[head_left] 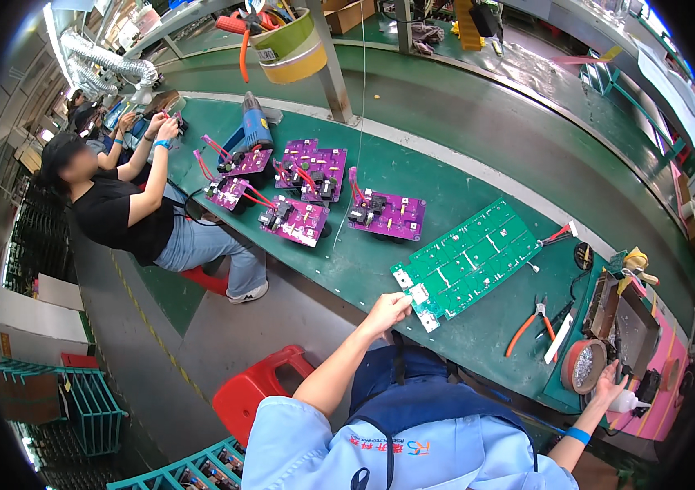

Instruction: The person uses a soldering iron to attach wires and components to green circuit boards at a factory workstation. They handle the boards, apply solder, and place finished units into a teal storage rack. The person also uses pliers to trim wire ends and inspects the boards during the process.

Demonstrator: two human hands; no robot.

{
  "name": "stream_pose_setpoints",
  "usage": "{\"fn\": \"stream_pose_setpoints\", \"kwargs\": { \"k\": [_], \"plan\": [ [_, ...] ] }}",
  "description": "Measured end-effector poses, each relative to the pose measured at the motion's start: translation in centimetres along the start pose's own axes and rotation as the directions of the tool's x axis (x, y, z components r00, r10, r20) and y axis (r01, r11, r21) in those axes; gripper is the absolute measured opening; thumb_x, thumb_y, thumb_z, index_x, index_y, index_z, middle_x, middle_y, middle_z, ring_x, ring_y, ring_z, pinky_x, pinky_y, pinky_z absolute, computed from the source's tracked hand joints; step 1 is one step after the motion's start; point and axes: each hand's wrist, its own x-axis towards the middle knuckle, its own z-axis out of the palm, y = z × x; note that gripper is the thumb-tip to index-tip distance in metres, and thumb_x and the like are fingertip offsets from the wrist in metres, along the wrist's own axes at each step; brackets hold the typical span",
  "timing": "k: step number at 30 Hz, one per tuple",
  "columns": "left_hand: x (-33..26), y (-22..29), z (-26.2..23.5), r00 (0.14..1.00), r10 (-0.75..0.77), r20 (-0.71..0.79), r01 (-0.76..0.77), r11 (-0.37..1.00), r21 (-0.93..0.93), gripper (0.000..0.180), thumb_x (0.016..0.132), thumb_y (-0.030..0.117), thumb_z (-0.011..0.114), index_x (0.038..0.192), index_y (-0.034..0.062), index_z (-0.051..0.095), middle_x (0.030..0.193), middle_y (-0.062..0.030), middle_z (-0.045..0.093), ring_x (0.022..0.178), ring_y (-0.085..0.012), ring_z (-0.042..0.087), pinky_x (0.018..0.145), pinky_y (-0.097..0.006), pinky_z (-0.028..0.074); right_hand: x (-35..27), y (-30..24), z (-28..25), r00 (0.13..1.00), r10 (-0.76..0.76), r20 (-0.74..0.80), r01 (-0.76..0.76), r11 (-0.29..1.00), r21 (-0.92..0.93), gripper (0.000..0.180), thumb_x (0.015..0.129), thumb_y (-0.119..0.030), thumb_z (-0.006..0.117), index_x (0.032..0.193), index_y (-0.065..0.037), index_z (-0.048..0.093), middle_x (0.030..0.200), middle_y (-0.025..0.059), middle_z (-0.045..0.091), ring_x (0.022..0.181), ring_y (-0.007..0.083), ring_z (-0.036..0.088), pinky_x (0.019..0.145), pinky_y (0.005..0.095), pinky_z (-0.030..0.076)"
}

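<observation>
My left hand (388, 313) is closed on the near left corner of a large green circuit board (478, 255). That board lies at a slant on the green workbench, with red and white wires (558, 234) at its far right end. Over at the bench's right end, my right hand (607, 385) has its fingers apart and seems to hold nothing. It is beside a round reddish-brown container (570, 369) of small shiny bits and a white squeeze bottle (627, 402). Orange-handled cutters (520, 333) and a white strip (559, 338) lie between the board and that container.
Several purple circuit boards (388, 216) with red wires lie left of the green one, near a blue heat gun (255, 122). A brown tray (640, 322) sits at the right. A co-worker (122, 196) sits at the left; a red stool (253, 396) stands below the bench edge.
</observation>
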Motion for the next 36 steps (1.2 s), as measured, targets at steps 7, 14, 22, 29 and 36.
{"fn": "stream_pose_setpoints", "kwargs": {
  "k": [7, 14, 22, 29, 36],
  "plan": [
    [0.1, 0.1, 0.2, 0.999, -0.038, 0.027, 0.038, 0.999, -0.002, 0.029, 0.081, 0.024, 0.048, 0.060, 0.0047, 0.050, 0.048, 0.0058, 0.036, 0.043, -0.0020, 0.029, 0.039, -0.019, 0.020, 1.1, -1.4, -3.9, 0.994, -0.023, -0.102, 0.036, 0.992, 0.120, 0.047, 0.080, -0.027, 0.052, 0.112, 0.006, 0.038, 0.108, 0.0174, 0.051, 0.098, 0.0252, 0.051, 0.079, 0.0326, 0.042],
    [0.2, -0.2, 0.0, 0.999, -0.024, 0.045, 0.026, 0.999, -0.045, 0.025, 0.083, 0.023, 0.048, 0.065, 0.0044, 0.050, 0.053, 0.0054, 0.040, 0.043, -0.0015, 0.029, 0.038, -0.018, 0.019, -5.5, 3.4, 0.2, 0.806, 0.306, 0.506, -0.361, 0.933, 0.011, 0.040, 0.083, -0.025, 0.049, 0.110, 0.003, 0.043, 0.101, 0.0111, 0.055, 0.083, 0.0185, 0.054, 0.068, 0.0285, 0.044],
    [0.1, -0.1, 0.1, 1.000, -0.012, 0.020, 0.011, 0.999, 0.030, 0.026, 0.083, 0.024, 0.049, 0.067, 0.0045, 0.049, 0.049, 0.0052, 0.037, 0.041, -0.0016, 0.029, 0.036, -0.017, 0.018, -21.0, 19.6, 8.6, 0.708, 0.581, 0.402, -0.070, 0.623, -0.779, 0.022, 0.081, -0.014, 0.052, 0.096, 0.002, 0.052, 0.074, 0.0077, 0.057, 0.065, 0.0125, 0.055, 0.060, 0.0240, 0.047],
    [-0.9, 0.1, 0.4, 0.995, -0.099, -0.030, 0.099, 0.995, 0.003, 0.027, 0.085, 0.025, 0.045, 0.070, 0.0037, 0.052, 0.050, 0.0046, 0.038, 0.041, -0.0015, 0.028, 0.038, -0.017, 0.019, -24.1, 25.1, 8.6, 0.445, 0.793, 0.416, 0.135, 0.400, -0.907, 0.023, 0.079, -0.013, 0.054, 0.096, 0.003, 0.053, 0.080, 0.0056, 0.059, 0.071, 0.0082, 0.054, 0.064, 0.0217, 0.044],
    [-9.6, 0.0, -0.3, 0.981, -0.176, 0.088, 0.144, 0.948, 0.283, 0.014, 0.079, 0.009, 0.049, 0.085, 0.0005, 0.058, 0.063, 0.0006, 0.052, 0.053, -0.0041, 0.043, 0.048, -0.018, 0.035, -24.8, 25.3, 7.9, 0.373, 0.862, 0.344, 0.303, 0.237, -0.923, 0.022, 0.080, -0.013, 0.054, 0.097, 0.000, 0.054, 0.083, 0.0055, 0.059, 0.071, 0.0092, 0.055, 0.065, 0.0231, 0.044]
  ]
}}
